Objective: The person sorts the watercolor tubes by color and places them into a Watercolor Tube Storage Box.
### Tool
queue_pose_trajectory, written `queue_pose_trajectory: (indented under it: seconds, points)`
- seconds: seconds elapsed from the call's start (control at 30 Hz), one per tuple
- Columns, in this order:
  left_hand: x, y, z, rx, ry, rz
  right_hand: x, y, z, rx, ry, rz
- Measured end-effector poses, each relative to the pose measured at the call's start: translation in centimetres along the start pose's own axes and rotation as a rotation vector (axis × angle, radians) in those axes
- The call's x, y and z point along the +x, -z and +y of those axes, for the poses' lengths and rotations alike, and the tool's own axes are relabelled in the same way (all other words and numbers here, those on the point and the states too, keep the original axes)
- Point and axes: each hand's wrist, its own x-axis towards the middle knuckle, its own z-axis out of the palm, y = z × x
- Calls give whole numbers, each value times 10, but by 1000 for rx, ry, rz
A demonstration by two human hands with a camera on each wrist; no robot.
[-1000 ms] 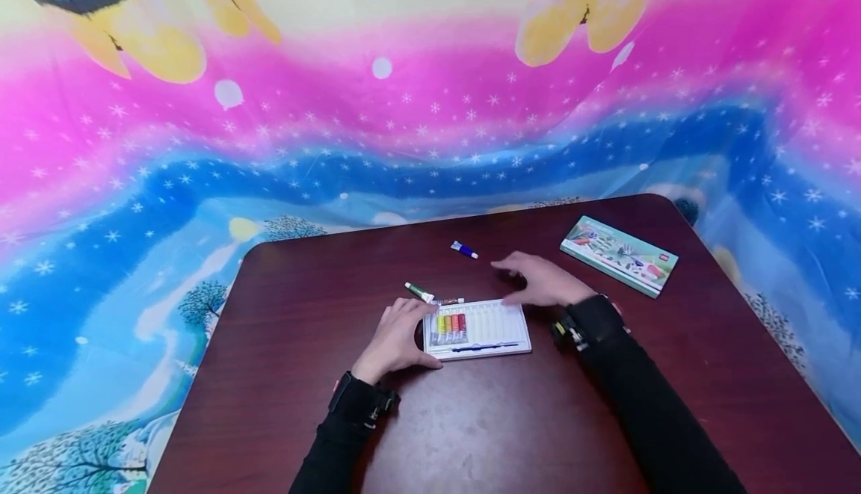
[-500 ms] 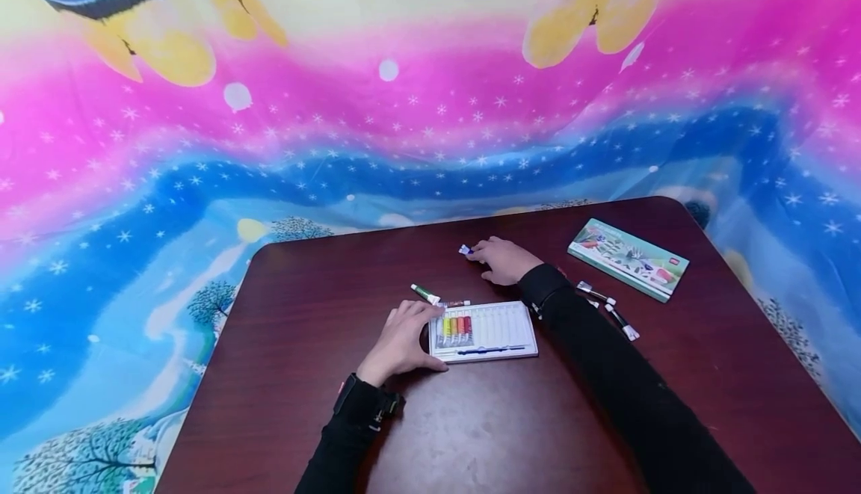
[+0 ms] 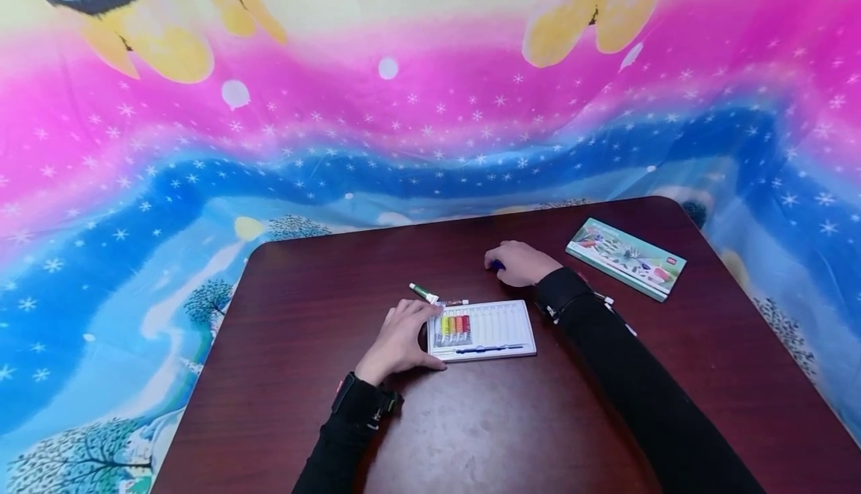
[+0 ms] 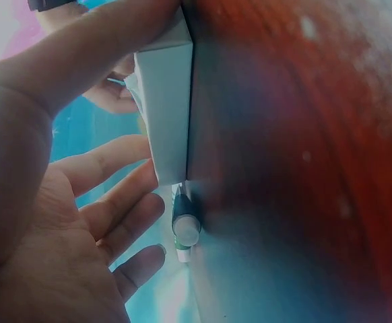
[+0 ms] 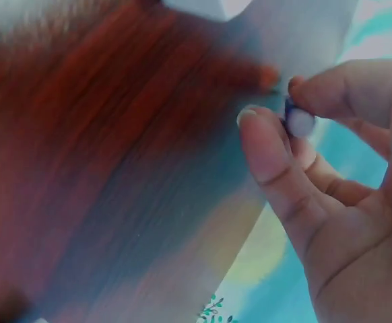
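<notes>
A white plastic tray (image 3: pixel 507 322) lies on the table, with several yellow-to-red paint tubes (image 3: pixel 454 326) at its left and a blue paintbrush (image 3: pixel 489 349) along its front. My left hand (image 3: pixel 397 341) holds the tray's left end, thumb at the near side and fingers toward the far side. In the left wrist view, the tray's white side wall (image 4: pixel 166 111) stands between thumb and fingers. Beyond the tray, my right hand (image 3: pixel 521 264) pinches a blue paint tube (image 5: pixel 300 122) between thumb and fingers, above the table. Most of that tube is hidden by the fingers.
Behind the tray's left corner lie a green paint tube (image 3: pixel 422 292) and a brown-labelled tube (image 3: pixel 457 302). A green printed box (image 3: pixel 625 258) sits at the back right. Other tubes (image 3: pixel 608 300) are partly covered by the right sleeve. A patterned cloth (image 3: pixel 430 120) hangs behind the table.
My right hand reached from beside the tray to the blue tube at the back, took hold of it, and has drawn it back slightly to the right. My left hand stays on the tray.
</notes>
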Motion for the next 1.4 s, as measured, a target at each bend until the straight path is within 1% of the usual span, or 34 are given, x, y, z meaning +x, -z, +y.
queue_pose_trajectory:
  seconds: [0.1, 0.2, 0.3, 0.37, 0.47, 0.6, 0.7, 0.77, 0.9, 1.07, 1.13, 1.2, 1.3, 1.4]
  points:
    - [-1, -1, 0, 1, -1, 0, -9, 1, 1, 96, -28, 78]
    - [-1, -1, -1, 3, -4, 4, -21, 0, 3, 255, -62, 156]
    - [-1, -1, -2, -3, -13, 10, -35, 0, 4, 427, -99, 212]
    - [-1, -1, -1, -7, -17, 12, -45, 1, 5, 514, -104, 250]
    - [-1, -1, -1, -4, -13, 4, -62, 1, 3, 597, -99, 316]
    - [-1, 0, 0, -8, 1, -5, -79, -1, -2, 647, -62, 424]
    - [0, 1, 0, -13, 8, 0, -86, -1, -7, 695, -37, 486]
    - [0, 1, 0, -12, 7, 5, -89, -1, -10, 745, -33, 505]
    - [1, -1, 0, -10, 2, 5, -90, -3, -13, 785, -54, 540]
    - [0, -1, 0, -17, -3, 7, -88, -9, -14, 761, -110, 591]
    - [0, 0, 0, -20, -5, 10, -87, -12, -15, 749, -122, 581]
    - [0, 0, -1, -21, -10, 15, -86, -13, -16, 744, -121, 551]
    - [-1, 0, -1, -20, -16, 17, -86, -14, -16, 700, -106, 498]
    - [-1, 0, -1, -23, -18, 14, -87, -15, -16, 666, -84, 481]
